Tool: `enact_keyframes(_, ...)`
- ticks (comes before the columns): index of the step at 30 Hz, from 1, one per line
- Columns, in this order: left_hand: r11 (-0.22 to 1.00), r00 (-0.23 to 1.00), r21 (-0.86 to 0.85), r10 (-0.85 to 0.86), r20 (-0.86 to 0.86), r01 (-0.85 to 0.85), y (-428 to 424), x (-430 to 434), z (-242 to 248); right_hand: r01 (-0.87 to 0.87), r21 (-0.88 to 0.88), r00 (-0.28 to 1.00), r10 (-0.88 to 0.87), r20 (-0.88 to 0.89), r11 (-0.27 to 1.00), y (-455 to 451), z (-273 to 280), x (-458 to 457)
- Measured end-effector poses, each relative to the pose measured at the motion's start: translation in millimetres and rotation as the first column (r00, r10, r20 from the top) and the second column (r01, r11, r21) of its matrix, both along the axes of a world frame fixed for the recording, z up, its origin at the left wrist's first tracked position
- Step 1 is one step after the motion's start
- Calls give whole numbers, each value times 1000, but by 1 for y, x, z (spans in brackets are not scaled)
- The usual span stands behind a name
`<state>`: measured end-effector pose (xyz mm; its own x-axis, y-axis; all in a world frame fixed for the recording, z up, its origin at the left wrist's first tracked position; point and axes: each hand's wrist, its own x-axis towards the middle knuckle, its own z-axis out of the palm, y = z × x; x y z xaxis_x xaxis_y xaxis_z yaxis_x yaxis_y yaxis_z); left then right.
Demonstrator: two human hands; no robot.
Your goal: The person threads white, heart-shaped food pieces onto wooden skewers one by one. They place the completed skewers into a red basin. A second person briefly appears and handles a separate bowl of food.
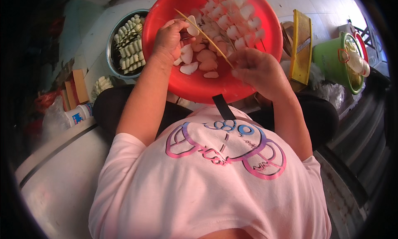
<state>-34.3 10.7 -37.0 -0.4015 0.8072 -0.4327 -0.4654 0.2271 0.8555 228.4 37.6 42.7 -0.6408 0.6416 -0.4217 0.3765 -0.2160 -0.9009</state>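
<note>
My left hand pinches a thin white vegetable slice between thumb and fingers over a red plastic basin. A bamboo skewer slants across the basin, and its lower end is in my right hand, which is slightly blurred. The skewer's upper part crosses the held slice; I cannot tell whether it pierces it. Loose slices lie in the basin below my hands. Towards the basin's far right side are piled several skewers threaded with white slices.
Left of the basin, a metal bowl holds skewered green-edged vegetable pieces. To the right stand a yellow slicer board and a green bucket with a plastic bottle at its rim. A cardboard box and white tub are at the left.
</note>
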Motion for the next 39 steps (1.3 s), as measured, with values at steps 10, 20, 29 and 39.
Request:
enact_keyframes(10,937,931,-137,-340,-135,322,0,24,10,127,-57,981,-134,-138,990,3,-2,0)
enact_keyframes(20,617,-148,-730,-725,-672,294,-6,54,-32,118,-48,982,-124,-141,992,1,-9,3)
enact_keyframes(29,623,-201,-723,-699,-686,300,-5,55,-19,110,-26,987,-112,-111,994,-1,-10,3)
enact_keyframes(39,957,772,-121,-283,-569,262,5,-2,9,51,-24,998,-52,-41,998,-3,-5,-2)
